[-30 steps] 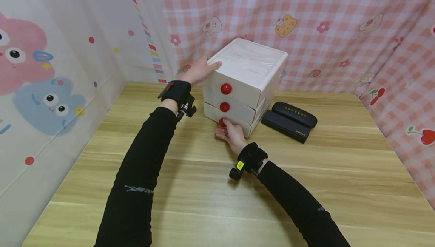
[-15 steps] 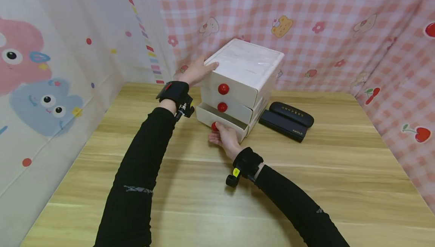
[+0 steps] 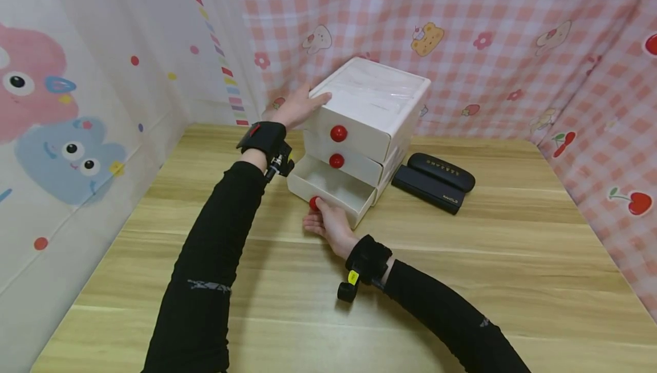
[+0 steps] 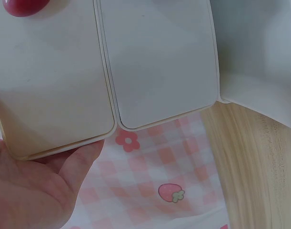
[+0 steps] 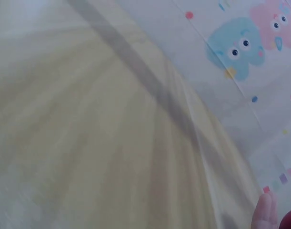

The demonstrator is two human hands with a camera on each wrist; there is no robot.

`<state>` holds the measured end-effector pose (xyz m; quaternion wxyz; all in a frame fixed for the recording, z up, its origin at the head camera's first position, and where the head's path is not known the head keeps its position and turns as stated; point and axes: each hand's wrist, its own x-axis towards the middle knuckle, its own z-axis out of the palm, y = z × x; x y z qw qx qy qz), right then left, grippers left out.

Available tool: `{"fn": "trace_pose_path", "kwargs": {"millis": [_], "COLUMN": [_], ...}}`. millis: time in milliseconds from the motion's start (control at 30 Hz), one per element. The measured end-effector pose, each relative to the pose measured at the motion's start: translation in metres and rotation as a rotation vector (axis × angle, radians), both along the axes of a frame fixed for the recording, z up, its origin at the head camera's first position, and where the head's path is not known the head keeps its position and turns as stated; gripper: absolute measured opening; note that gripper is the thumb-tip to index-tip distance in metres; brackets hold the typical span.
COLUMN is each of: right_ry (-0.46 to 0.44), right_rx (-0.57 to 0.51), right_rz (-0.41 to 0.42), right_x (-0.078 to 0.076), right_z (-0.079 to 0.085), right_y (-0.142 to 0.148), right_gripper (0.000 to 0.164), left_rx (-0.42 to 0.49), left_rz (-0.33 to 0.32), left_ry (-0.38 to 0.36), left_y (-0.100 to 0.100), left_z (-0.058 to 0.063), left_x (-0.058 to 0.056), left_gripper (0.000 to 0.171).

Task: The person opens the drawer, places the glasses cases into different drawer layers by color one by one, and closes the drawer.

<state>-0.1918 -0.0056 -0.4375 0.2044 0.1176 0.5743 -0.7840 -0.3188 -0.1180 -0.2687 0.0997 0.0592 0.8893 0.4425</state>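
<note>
A white drawer unit (image 3: 377, 90) with three drawers and red round knobs stands at the back of the table. Its bottom drawer (image 3: 361, 190) is pulled well out, and the part of its inside that shows is bare. My right hand (image 3: 333, 227) pinches the red knob (image 3: 314, 203) of that drawer between thumb and fingers. At the top left corner of the unit, my left hand (image 3: 297, 108) grips the side, thumb over the top edge. In the left wrist view, the left hand (image 4: 35, 191) lies along the side of the top drawer (image 4: 50, 86).
Right of the unit lie two black cases, a rounded one (image 3: 443, 171) and a flat one (image 3: 428, 189), side by side on the wooden table (image 3: 287, 316). A pink checked curtain (image 3: 487, 76) hangs behind, and a white patterned one (image 3: 154, 31) at the left.
The bottom drawer, shut at first, has slid out toward me with my right hand on its knob. My left hand has stayed on the unit's corner.
</note>
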Motion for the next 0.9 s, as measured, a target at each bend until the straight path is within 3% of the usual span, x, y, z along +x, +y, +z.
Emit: {"fn": "trace_pose_path", "kwargs": {"millis": [533, 900], "right_ry": [0.002, 0.028], "right_rx": [-0.01, -0.005], "right_rz": [0.073, 0.123], "right_x": [0.029, 0.038], "right_z": [-0.004, -0.007], "right_y": [-0.015, -0.016], "right_gripper": [0.039, 0.04], "left_rx": [0.001, -0.01], "left_rz": [0.011, 0.005], "left_ry": [-0.029, -0.027], "left_y": [0.001, 0.001], "left_z": [0.001, 0.003], "left_x": [0.001, 0.002], "left_gripper": [0.075, 0.073]}}
